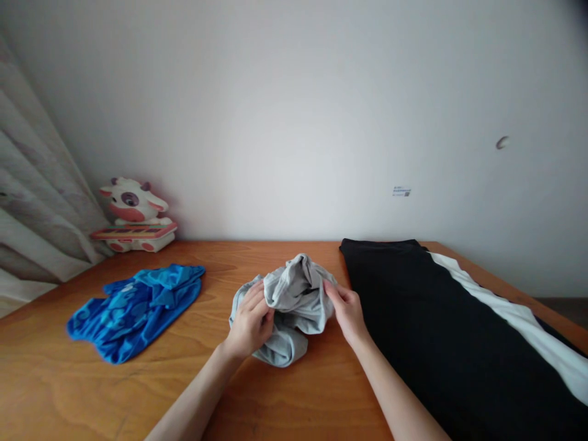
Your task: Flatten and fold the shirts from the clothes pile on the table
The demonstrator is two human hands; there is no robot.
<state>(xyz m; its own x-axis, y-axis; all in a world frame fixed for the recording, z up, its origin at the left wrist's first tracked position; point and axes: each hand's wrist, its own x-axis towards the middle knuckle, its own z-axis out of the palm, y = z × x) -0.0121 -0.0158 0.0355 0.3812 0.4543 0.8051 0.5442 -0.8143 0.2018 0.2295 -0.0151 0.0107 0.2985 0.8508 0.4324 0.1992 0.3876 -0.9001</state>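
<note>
A crumpled light grey cloth (294, 312) is bunched up between my hands over the middle of the wooden table (294, 398). My left hand (251, 318) grips its left side, fingers wrapped round the fabric. On the right, my right hand (345, 309) pinches the cloth's edge between thumb and fingers. An opening in the fabric faces upward between them. The lower part of the cloth hangs close to the tabletop; whether it touches is hard to tell.
A rumpled blue garment (138, 309) lies at the left. Behind it stands a cow-shaped toy keyboard (135, 217) near a curtain (37, 177). Black fabric (427, 331) with a white strip (509, 312) covers the table's right side. A wall (285, 122) rises behind.
</note>
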